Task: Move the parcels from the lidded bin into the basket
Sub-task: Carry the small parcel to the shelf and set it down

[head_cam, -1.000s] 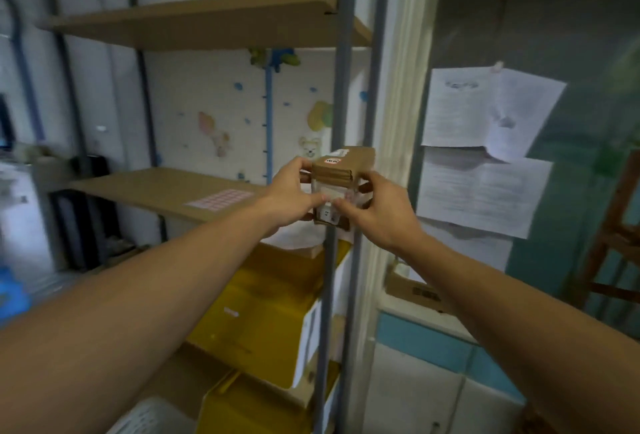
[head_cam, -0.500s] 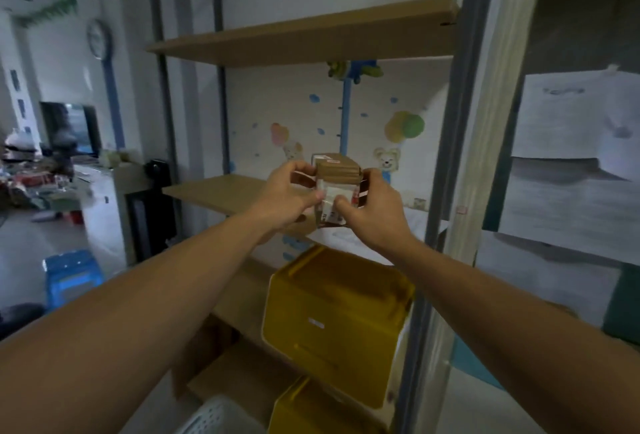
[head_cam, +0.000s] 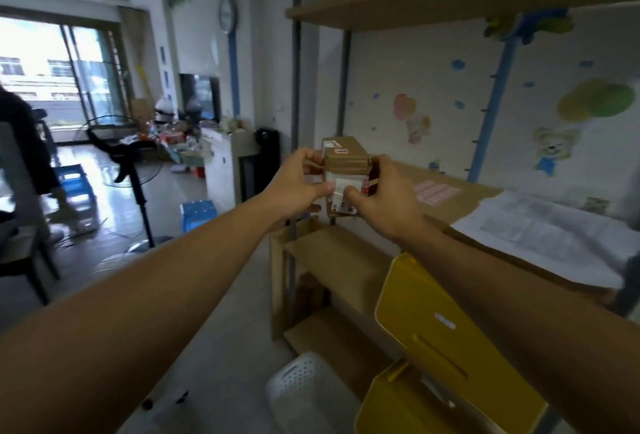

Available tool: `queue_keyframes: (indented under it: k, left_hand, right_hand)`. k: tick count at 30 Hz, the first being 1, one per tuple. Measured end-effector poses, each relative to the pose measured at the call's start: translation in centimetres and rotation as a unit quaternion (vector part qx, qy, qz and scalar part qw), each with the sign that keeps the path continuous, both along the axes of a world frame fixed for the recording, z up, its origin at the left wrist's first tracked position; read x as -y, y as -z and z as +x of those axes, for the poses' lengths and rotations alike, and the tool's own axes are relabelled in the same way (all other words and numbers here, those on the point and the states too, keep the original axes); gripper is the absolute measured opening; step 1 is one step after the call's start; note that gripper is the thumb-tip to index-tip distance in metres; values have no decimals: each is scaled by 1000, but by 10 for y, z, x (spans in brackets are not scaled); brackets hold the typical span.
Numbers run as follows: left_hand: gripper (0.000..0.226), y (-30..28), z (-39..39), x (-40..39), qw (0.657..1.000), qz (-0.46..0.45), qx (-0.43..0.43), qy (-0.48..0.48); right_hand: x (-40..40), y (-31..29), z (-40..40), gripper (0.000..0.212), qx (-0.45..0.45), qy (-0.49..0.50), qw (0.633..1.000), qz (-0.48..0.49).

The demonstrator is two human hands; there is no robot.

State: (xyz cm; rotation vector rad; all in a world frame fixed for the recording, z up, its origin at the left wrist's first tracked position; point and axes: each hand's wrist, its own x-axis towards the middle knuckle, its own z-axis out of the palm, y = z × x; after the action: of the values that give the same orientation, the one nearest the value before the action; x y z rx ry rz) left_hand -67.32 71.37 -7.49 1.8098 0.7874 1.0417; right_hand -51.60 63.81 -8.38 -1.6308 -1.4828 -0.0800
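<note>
A small brown cardboard parcel [head_cam: 344, 156] with a white label is held up at chest height in front of the shelf unit. My left hand [head_cam: 298, 184] grips its left side and my right hand [head_cam: 384, 198] grips its right side, thumbs on the label. Below on the right stands a yellow lidded bin [head_cam: 443, 326] with its lid tilted, and a second yellow bin [head_cam: 398, 402] sits under it. A white perforated basket [head_cam: 304, 388] rests on the floor at the bottom, left of the bins.
Wooden shelves [head_cam: 450, 191] on grey metal posts [head_cam: 298, 87] fill the right side, with papers [head_cam: 540, 229] on the middle shelf. To the left are a standing fan [head_cam: 128, 163], blue stools [head_cam: 197, 214], a cabinet and a person at the far left.
The view has swung left, showing the room and the basket. Both hands still hold the parcel, now left of the shelf post.
</note>
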Motion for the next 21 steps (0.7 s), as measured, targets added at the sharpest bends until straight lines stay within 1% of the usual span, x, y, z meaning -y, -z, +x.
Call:
queue_keyframes:
  k: [3, 6, 11, 14, 21]
  left_hand:
    - [31, 9, -17, -23, 999, -22, 26, -20]
    - [33, 15, -25, -47, 999, -9, 24, -44]
    - [43, 23, -21, -94, 996, -34, 43, -77]
    - [54, 22, -10, -124, 994, -40, 41, -93]
    - [45, 7, 31, -198, 990, -13, 18, -142]
  right_hand:
    - [-28, 5, -15, 53, -4, -25, 1000, -4]
    - [-58, 10, -21, 53, -11, -48, 999, -8]
    - [-117, 17, -13, 54, -15, -84, 996, -18]
    - [-152, 17, -1, 51, -21, -107, 994, -22]
    - [-252, 8, 42, 45, -44, -174, 983, -26]
